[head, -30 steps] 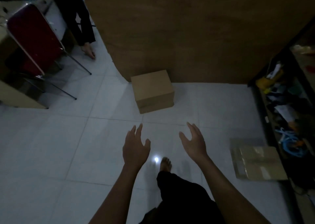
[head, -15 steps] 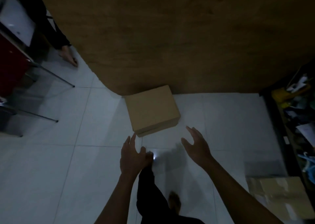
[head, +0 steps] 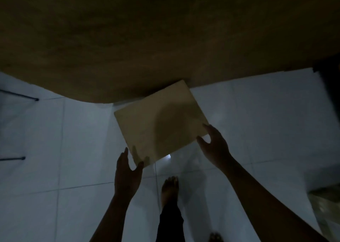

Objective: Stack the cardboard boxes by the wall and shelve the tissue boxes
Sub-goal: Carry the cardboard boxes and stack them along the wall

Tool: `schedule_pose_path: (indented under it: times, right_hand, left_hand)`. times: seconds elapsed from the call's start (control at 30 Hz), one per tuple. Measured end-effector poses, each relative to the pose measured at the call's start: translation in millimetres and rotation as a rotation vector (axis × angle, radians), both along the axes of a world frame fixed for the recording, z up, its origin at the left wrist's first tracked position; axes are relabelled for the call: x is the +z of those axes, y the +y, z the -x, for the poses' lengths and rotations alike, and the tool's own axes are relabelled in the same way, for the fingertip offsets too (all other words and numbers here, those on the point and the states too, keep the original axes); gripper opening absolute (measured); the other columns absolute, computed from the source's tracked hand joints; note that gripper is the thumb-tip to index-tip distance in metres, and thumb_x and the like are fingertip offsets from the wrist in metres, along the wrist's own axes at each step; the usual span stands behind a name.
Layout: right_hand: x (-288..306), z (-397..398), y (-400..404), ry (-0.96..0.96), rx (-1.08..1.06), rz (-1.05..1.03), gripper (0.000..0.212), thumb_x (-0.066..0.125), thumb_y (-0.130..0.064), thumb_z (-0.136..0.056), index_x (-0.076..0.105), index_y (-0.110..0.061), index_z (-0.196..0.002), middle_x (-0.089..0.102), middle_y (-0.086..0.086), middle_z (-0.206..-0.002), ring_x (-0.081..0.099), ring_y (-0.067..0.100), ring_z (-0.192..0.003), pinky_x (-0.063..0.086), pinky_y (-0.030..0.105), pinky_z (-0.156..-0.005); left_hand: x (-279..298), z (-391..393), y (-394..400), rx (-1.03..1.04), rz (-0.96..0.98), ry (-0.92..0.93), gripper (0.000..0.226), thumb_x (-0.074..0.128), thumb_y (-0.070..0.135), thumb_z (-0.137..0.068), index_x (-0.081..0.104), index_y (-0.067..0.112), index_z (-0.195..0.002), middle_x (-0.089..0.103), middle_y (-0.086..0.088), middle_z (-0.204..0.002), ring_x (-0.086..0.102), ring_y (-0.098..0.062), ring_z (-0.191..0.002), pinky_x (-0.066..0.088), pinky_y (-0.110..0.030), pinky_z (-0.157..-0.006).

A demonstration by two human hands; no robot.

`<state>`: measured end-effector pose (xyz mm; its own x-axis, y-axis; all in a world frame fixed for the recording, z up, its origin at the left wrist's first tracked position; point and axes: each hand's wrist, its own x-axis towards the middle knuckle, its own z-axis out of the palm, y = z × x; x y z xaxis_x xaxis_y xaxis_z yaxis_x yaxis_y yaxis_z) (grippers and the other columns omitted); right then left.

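A brown cardboard box [head: 160, 120] stands on the white tiled floor, its far corner against the brown wall [head: 165, 39]. I see it from above, so only its top face shows. My left hand [head: 127, 173] is at the box's near-left corner, fingers spread and straight, thumb by the edge. My right hand [head: 214, 146] is at the near-right corner, fingers spread around it. Whether either hand touches the box I cannot tell. No tissue boxes are in view.
White floor tiles [head: 73, 149] spread left and right of the box. Thin black chair legs [head: 20, 96] reach in at the far left. A flattened cardboard piece [head: 327, 203] lies at the right edge. My bare foot [head: 169, 188] stands just behind the box.
I have stepped closer and leaned over the box, which now looks larger. Both hands moved forward from mid-air to the box's two near corners.
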<state>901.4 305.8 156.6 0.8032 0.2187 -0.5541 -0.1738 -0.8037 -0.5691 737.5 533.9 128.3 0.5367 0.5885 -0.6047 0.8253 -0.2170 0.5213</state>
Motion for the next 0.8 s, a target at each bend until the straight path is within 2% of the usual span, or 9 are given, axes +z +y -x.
schedule_pose_path:
  times: [0.13, 0.23, 0.33, 0.4, 0.43, 0.53, 0.63, 0.73, 0.8]
  right_hand:
    - [-66.0, -13.4, -13.3, -0.011, -0.065, 0.023, 0.067, 0.059, -0.037, -0.098, 0.030, -0.018, -0.156, 0.030, 0.005, -0.162, 0.027, 0.023, -0.149, 0.024, 0.038, -0.119]
    - [-107.8, -20.6, -27.0, 0.000, -0.141, 0.031, 0.080, 0.063, -0.042, -0.095, 0.021, -0.017, -0.159, 0.027, 0.006, -0.163, 0.026, 0.025, -0.150, 0.024, 0.041, -0.120]
    - [-135.3, -27.7, -31.3, 0.085, -0.190, 0.014, 0.093, 0.066, -0.050, -0.091, 0.015, -0.014, -0.160, 0.023, 0.007, -0.164, 0.025, 0.027, -0.150, 0.025, 0.043, -0.119]
    - [-148.3, -32.2, -30.7, 0.124, -0.223, -0.026, 0.091, 0.069, -0.053, -0.087, 0.023, -0.015, -0.157, 0.035, 0.008, -0.158, 0.036, 0.029, -0.144, 0.034, 0.046, -0.117]
    - [-152.6, -34.3, -30.1, 0.119, -0.257, -0.056, 0.086, 0.071, -0.052, -0.086, 0.031, -0.015, -0.153, 0.043, 0.008, -0.151, 0.044, 0.029, -0.137, 0.040, 0.047, -0.112]
    - [-152.3, -35.7, -30.7, 0.092, -0.310, -0.108, 0.070, 0.073, -0.045, -0.086, 0.043, -0.017, -0.144, 0.054, 0.007, -0.138, 0.054, 0.028, -0.123, 0.049, 0.049, -0.103]
    - [-132.3, -34.7, -35.1, 0.047, -0.337, -0.190, 0.059, 0.071, -0.033, -0.090, 0.046, -0.017, -0.140, 0.056, 0.007, -0.134, 0.057, 0.028, -0.118, 0.053, 0.050, -0.098]
    - [-96.3, -30.7, -41.0, 0.011, -0.407, -0.264, 0.049, 0.069, -0.027, -0.090, 0.051, -0.017, -0.134, 0.059, 0.004, -0.125, 0.060, 0.025, -0.111, 0.055, 0.045, -0.090]
    - [-65.0, -21.8, -48.4, -0.005, -0.466, -0.314, 0.046, 0.073, -0.028, -0.087, 0.055, -0.017, -0.128, 0.061, 0.002, -0.117, 0.061, 0.024, -0.105, 0.053, 0.037, -0.079]
  left_hand:
    - [-58.4, -1.1, -3.1, 0.160, 0.043, -0.013, 0.109, 0.080, 0.050, -0.081, 0.013, 0.027, -0.163, 0.018, -0.002, -0.169, 0.022, -0.025, -0.153, 0.027, -0.051, -0.120]
    - [-95.6, 4.7, -8.6, 0.305, 0.164, -0.041, 0.127, 0.088, 0.059, -0.067, 0.008, 0.033, -0.162, 0.018, 0.002, -0.168, 0.024, -0.023, -0.153, 0.030, -0.053, -0.120]
    - [-117.1, 3.0, -18.8, 0.380, 0.262, -0.106, 0.102, 0.087, 0.038, -0.077, 0.024, 0.028, -0.157, 0.043, 0.004, -0.152, 0.045, -0.020, -0.137, 0.042, -0.036, -0.105]
    - [-125.2, -2.6, -23.6, 0.361, 0.240, -0.160, 0.088, 0.087, 0.030, -0.079, 0.037, 0.024, -0.152, 0.052, 0.011, -0.140, 0.054, -0.016, -0.125, 0.045, -0.027, -0.093]
    - [-127.3, -5.0, -24.5, 0.365, 0.229, -0.187, 0.084, 0.086, 0.028, -0.079, 0.041, 0.023, -0.150, 0.055, 0.011, -0.137, 0.056, -0.015, -0.123, 0.046, -0.026, -0.092]
    - [-121.7, -4.3, -24.0, 0.449, 0.242, -0.220, 0.082, 0.084, 0.027, -0.081, 0.040, 0.021, -0.150, 0.052, 0.006, -0.137, 0.052, -0.017, -0.124, 0.044, -0.033, -0.099]
    - [-99.0, -0.4, -17.7, 0.476, 0.225, -0.247, 0.091, 0.085, 0.042, -0.073, 0.039, 0.027, -0.151, 0.049, 0.005, -0.145, 0.050, -0.021, -0.128, 0.044, -0.043, -0.106]
    - [-60.5, -0.1, -11.1, 0.487, 0.290, -0.268, 0.092, 0.081, 0.052, -0.070, 0.039, 0.036, -0.150, 0.049, 0.009, -0.139, 0.048, -0.022, -0.125, 0.045, -0.051, -0.100]
    - [-26.8, 2.7, -12.6, 0.476, 0.315, -0.262, 0.087, 0.079, 0.051, -0.078, 0.036, 0.038, -0.152, 0.045, 0.003, -0.149, 0.045, -0.029, -0.133, 0.043, -0.059, -0.099]
